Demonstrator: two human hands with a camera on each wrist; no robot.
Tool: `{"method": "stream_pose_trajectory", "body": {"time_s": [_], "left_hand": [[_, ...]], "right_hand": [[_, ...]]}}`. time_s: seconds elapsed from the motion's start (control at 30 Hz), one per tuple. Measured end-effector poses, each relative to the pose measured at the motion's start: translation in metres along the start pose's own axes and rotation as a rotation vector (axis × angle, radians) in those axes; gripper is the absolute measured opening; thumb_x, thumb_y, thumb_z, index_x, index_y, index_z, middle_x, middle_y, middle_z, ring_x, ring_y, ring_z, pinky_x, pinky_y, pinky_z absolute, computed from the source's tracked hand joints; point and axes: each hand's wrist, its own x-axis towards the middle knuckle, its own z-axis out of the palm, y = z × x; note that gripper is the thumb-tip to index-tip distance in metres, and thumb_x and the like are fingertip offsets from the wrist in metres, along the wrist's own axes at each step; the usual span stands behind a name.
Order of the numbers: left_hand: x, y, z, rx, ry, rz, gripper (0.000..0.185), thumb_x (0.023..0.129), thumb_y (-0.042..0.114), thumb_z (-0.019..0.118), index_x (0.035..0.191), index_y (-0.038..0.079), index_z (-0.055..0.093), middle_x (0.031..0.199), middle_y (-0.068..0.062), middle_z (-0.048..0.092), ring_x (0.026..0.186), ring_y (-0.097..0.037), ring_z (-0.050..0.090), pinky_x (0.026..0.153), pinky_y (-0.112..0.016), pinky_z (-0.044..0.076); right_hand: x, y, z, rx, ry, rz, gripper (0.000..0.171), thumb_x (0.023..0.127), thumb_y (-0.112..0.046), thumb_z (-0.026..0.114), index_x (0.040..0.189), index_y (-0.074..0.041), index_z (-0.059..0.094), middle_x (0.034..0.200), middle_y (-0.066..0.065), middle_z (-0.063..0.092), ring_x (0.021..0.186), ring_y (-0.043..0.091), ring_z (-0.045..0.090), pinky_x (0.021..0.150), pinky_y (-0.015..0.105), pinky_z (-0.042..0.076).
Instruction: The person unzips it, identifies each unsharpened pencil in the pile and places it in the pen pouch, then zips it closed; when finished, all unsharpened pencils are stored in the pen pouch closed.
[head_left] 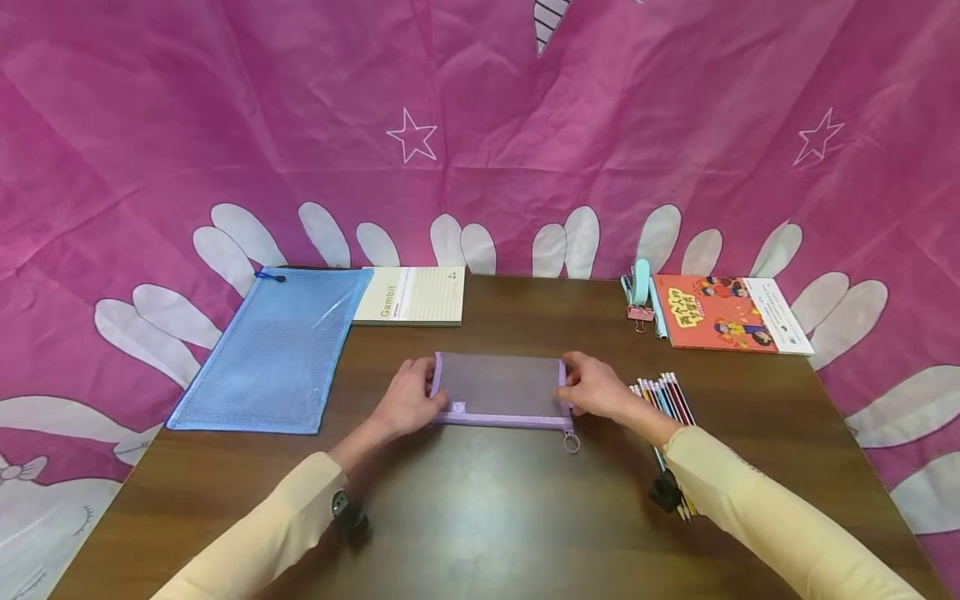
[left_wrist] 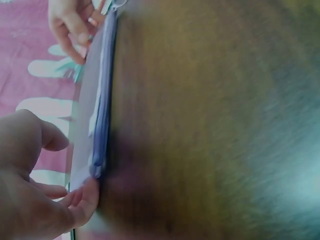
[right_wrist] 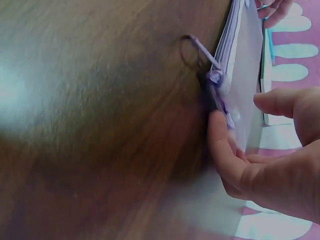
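A blue mesh zip pouch [head_left: 270, 350] and a cream lined notebook [head_left: 412, 295] lie to my left, coloured pencils [head_left: 663, 396] just beside my right wrist. The small purple-edged translucent mesh pouch [head_left: 498, 390] lies flat mid-table. My left hand [head_left: 408, 400] and right hand [head_left: 592, 390] pinch its two ends.

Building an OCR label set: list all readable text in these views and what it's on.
"Gambit": along the left edge of the cream notepad.
Red book: large yellow cover characters and small print on its white strip, too small to read.
Purple mesh pouch held by both hands: small front patch, unreadable.
Wrist views: no text.
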Motion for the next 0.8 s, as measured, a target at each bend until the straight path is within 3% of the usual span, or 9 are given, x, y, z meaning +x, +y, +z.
{"method": "stream_pose_trajectory", "body": {"time_s": [0.33, 0.47, 0.57, 0.6, 0.67, 0.73, 0.8], "left_hand": [[-0.009, 0.005, 0.007, -0.085, 0.078, -0.017, 0.052, 0.085, 0.009, 0.07, 0.13, -0.012, 0.054, 0.11, -0.02, 0.055, 0.098, -0.032, 0.056, 0.088, -0.046, 0.05], [-0.017, 0.015, 0.018, -0.042, 0.254, 0.091, 0.051, 0.08, 0.006, 0.071, 0.125, -0.011, 0.055, 0.111, -0.023, 0.051, 0.1, -0.036, 0.053, 0.086, -0.049, 0.049], [-0.025, 0.037, 0.035, -0.028, 0.334, 0.204, 0.046, 0.077, 0.005, 0.071, 0.119, -0.009, 0.056, 0.106, -0.022, 0.053, 0.094, -0.035, 0.053, 0.081, -0.048, 0.05], [-0.027, 0.047, 0.041, -0.065, 0.316, 0.224, 0.044, 0.077, 0.004, 0.071, 0.117, -0.009, 0.057, 0.104, -0.021, 0.055, 0.092, -0.034, 0.055, 0.08, -0.046, 0.052], [-0.033, 0.067, 0.054, -0.173, 0.197, 0.204, 0.04, 0.079, 0.003, 0.07, 0.115, -0.007, 0.057, 0.102, -0.018, 0.06, 0.089, -0.029, 0.061, 0.078, -0.039, 0.054], [-0.037, 0.083, 0.067, -0.303, 0.064, 0.125, 0.039, 0.081, 0.003, 0.068, 0.116, -0.006, 0.054, 0.103, -0.017, 0.063, 0.091, -0.027, 0.066, 0.079, -0.035, 0.055], [-0.04, 0.096, 0.077, -0.412, -0.025, 0.022, 0.041, 0.082, 0.003, 0.067, 0.119, -0.005, 0.052, 0.107, -0.018, 0.065, 0.094, -0.026, 0.069, 0.081, -0.034, 0.056]], "right_hand": [[0.002, 0.005, -0.007, 0.304, -0.068, 0.11, 0.072, 0.088, 0.0, 0.068, 0.15, 0.006, 0.032, 0.105, 0.021, 0.052, 0.086, 0.028, 0.058, 0.077, 0.038, 0.058], [0.003, 0.006, -0.009, 0.372, -0.088, 0.128, 0.071, 0.091, 0.0, 0.066, 0.151, 0.005, 0.03, 0.105, 0.021, 0.053, 0.089, 0.028, 0.058, 0.084, 0.041, 0.056], [0.005, 0.008, -0.01, 0.413, -0.09, 0.139, 0.071, 0.092, 0.001, 0.065, 0.152, 0.004, 0.028, 0.103, 0.02, 0.052, 0.091, 0.028, 0.057, 0.087, 0.044, 0.055], [0.006, 0.008, -0.011, 0.424, -0.087, 0.146, 0.071, 0.092, 0.001, 0.064, 0.152, 0.004, 0.028, 0.102, 0.019, 0.052, 0.091, 0.027, 0.056, 0.087, 0.044, 0.055], [0.007, 0.009, -0.01, 0.454, -0.082, 0.151, 0.072, 0.091, 0.003, 0.063, 0.153, 0.003, 0.026, 0.099, 0.017, 0.051, 0.089, 0.026, 0.056, 0.084, 0.043, 0.056], [0.008, 0.009, -0.009, 0.475, -0.083, 0.151, 0.072, 0.091, 0.003, 0.063, 0.153, 0.004, 0.025, 0.097, 0.015, 0.05, 0.087, 0.024, 0.055, 0.08, 0.041, 0.057], [0.01, 0.008, -0.007, 0.491, -0.084, 0.153, 0.073, 0.091, 0.003, 0.063, 0.153, 0.004, 0.025, 0.096, 0.014, 0.05, 0.084, 0.023, 0.055, 0.075, 0.038, 0.057]]}}
